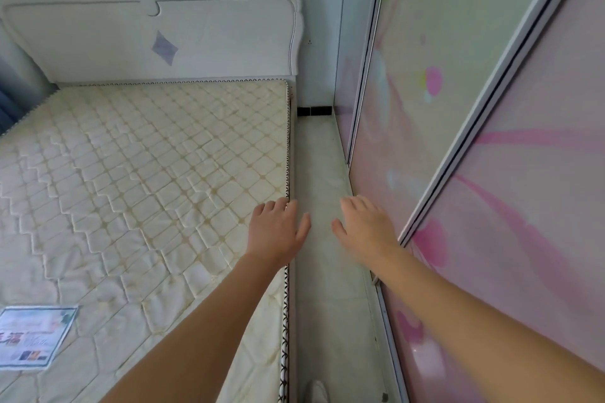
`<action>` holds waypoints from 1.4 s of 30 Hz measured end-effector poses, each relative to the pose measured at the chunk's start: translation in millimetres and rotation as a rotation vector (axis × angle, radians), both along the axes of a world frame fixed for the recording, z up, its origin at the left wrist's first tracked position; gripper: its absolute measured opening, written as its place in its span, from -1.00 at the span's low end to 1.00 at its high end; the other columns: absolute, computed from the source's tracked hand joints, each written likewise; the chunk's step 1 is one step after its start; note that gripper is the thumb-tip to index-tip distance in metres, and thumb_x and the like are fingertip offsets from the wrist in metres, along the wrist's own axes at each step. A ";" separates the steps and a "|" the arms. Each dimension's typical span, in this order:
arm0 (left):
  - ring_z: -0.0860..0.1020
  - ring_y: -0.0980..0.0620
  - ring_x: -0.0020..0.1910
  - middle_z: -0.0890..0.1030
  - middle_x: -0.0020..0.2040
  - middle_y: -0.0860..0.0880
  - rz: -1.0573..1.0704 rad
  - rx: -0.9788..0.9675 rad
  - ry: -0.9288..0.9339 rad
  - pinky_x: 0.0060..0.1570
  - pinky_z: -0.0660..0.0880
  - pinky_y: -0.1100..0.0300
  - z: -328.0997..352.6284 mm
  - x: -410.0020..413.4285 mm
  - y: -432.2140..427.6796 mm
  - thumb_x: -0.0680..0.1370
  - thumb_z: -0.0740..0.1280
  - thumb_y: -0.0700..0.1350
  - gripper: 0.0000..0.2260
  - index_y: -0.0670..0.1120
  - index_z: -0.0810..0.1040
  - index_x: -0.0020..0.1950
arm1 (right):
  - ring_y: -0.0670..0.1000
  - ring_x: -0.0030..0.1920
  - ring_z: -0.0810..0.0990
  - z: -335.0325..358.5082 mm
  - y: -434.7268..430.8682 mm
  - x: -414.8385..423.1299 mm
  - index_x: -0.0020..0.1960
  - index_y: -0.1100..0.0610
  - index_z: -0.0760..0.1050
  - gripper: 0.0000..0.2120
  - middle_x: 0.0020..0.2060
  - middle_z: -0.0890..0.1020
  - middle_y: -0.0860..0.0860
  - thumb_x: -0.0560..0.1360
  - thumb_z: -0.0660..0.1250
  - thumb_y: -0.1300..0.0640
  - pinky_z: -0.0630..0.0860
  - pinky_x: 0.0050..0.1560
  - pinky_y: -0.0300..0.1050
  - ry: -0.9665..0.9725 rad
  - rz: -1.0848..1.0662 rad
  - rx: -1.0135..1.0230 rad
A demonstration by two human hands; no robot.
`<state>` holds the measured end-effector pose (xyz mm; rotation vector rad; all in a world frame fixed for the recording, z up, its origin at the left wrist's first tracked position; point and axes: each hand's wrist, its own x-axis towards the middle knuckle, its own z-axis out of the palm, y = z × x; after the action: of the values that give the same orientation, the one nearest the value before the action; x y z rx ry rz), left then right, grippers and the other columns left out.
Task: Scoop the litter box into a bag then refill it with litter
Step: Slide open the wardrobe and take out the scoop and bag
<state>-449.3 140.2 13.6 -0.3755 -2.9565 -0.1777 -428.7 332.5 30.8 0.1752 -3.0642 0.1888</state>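
Two empty hands — left hand [278,231] and right hand [365,229], fingers spread — are reaching over the narrow floor [322,170] between bare mattress [147,173] and wardrobe door [409,108].

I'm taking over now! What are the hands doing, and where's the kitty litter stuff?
Left hand: open, empty, held out over the mattress edge.
Right hand: open, empty, held out above the floor strip beside the sliding wardrobe door.
No litter box, bag, scoop or litter shows in this view.
Done: nothing visible.
Left: find the box, scoop it into a bag, refill.
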 end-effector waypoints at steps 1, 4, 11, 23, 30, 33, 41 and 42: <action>0.58 -0.12 0.07 0.63 0.09 -0.02 -0.004 -0.008 0.006 0.16 0.42 0.01 2.6 -12.6 -2.4 0.61 -0.04 0.19 -0.50 -0.06 0.58 0.14 | 0.16 0.15 0.50 3.1 1.0 -11.7 0.18 0.18 0.46 -0.63 0.10 0.59 0.08 0.57 0.17 -0.08 0.38 0.11 0.03 0.010 0.002 0.002; 0.59 -0.10 0.04 0.63 0.06 -0.01 -0.001 -0.036 0.031 0.16 0.42 0.02 11.4 -48.4 -9.7 0.62 -0.03 0.19 -0.52 -0.06 0.58 0.13 | 0.17 0.17 0.51 9.7 3.2 -47.5 0.22 0.19 0.47 -0.62 0.13 0.60 0.09 0.58 0.20 -0.07 0.39 0.12 0.03 0.032 0.011 0.000; 0.59 -0.11 0.10 0.63 0.12 -0.03 0.034 -0.029 0.038 0.21 0.42 -0.01 12.7 -134.7 -6.0 0.62 -0.03 0.18 -0.50 -0.07 0.57 0.21 | 0.16 0.26 0.46 1.6 -5.2 -145.6 0.31 0.16 0.43 -0.56 0.24 0.55 0.08 0.59 0.14 -0.11 0.40 0.24 0.06 0.018 0.049 0.003; 0.53 -0.09 0.25 0.58 0.27 -0.01 0.155 -0.099 -0.010 0.31 0.37 -0.01 15.4 -288.3 14.9 0.62 -0.11 0.22 -0.44 -0.04 0.49 0.34 | 0.15 0.11 0.54 -13.0 4.9 -330.8 0.22 0.16 0.49 -0.59 0.09 0.61 0.08 0.57 0.18 -0.11 0.43 0.15 0.05 0.056 0.121 -0.023; 0.50 -0.09 0.31 0.54 0.33 -0.01 0.134 -0.098 -0.027 0.38 0.33 -0.03 26.4 -359.6 30.5 0.61 -0.16 0.24 -0.39 -0.04 0.45 0.40 | 0.13 0.17 0.51 -4.6 20.0 -394.4 0.28 0.15 0.45 -0.57 0.15 0.59 0.06 0.60 0.12 -0.13 0.39 0.20 0.03 0.053 0.094 -0.034; 0.51 -0.10 0.30 0.55 0.33 -0.03 0.112 -0.080 -0.024 0.37 0.32 -0.04 23.7 -399.5 34.4 0.61 -0.14 0.24 -0.40 -0.05 0.46 0.39 | 0.13 0.11 0.52 -5.0 25.6 -427.9 0.21 0.15 0.47 -0.60 0.08 0.60 0.06 0.59 0.13 -0.13 0.40 0.15 0.04 0.046 0.058 -0.035; 0.56 -0.11 0.17 0.60 0.19 -0.03 0.050 -0.035 -0.006 0.25 0.38 -0.01 5.0 -527.6 40.4 0.63 -0.02 0.19 -0.52 -0.06 0.53 0.25 | 0.14 0.11 0.53 -12.2 30.4 -542.1 0.14 0.14 0.48 -0.61 0.06 0.61 0.06 0.57 0.13 -0.15 0.41 0.17 0.04 0.019 0.004 -0.007; 0.57 -0.12 0.17 0.60 0.19 -0.03 0.042 -0.032 0.001 0.24 0.39 -0.01 5.5 -547.4 40.8 0.63 -0.03 0.19 -0.51 -0.06 0.53 0.25 | 0.14 0.13 0.52 -9.5 31.1 -559.1 0.16 0.14 0.48 -0.60 0.08 0.61 0.07 0.58 0.13 -0.15 0.41 0.17 0.04 0.023 0.000 0.001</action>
<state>-996.6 181.0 19.1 -0.3173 -2.9667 -0.1249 -987.8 363.6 21.3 0.1756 -3.0413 0.1837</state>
